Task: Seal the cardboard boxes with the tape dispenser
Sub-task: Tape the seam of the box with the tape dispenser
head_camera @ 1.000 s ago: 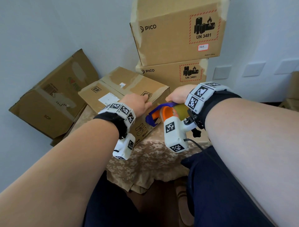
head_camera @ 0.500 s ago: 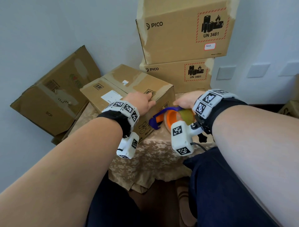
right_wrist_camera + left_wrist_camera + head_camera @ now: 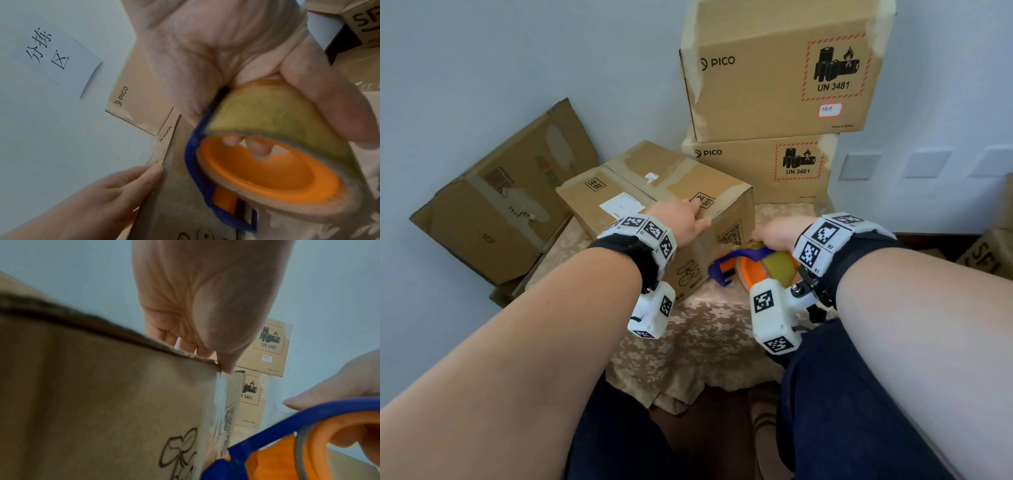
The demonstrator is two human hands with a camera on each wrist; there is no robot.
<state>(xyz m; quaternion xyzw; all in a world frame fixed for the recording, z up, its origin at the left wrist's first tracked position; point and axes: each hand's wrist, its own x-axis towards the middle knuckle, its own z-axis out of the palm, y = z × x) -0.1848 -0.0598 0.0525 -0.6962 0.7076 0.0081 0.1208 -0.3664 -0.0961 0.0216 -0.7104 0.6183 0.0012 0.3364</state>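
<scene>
Here, left hand (image 3: 681, 221) rests with straight fingers on the top front edge of the cardboard box (image 3: 654, 192), thumb at its corner | right hand (image 3: 779, 234) grips the tape dispenser (image 3: 750, 265) just at the box's 4 o'clock side, low on the cloth-covered bench (image 3: 705, 329) | two PICO boxes (image 3: 774, 102) stacked at 1 o'clock.
</scene>
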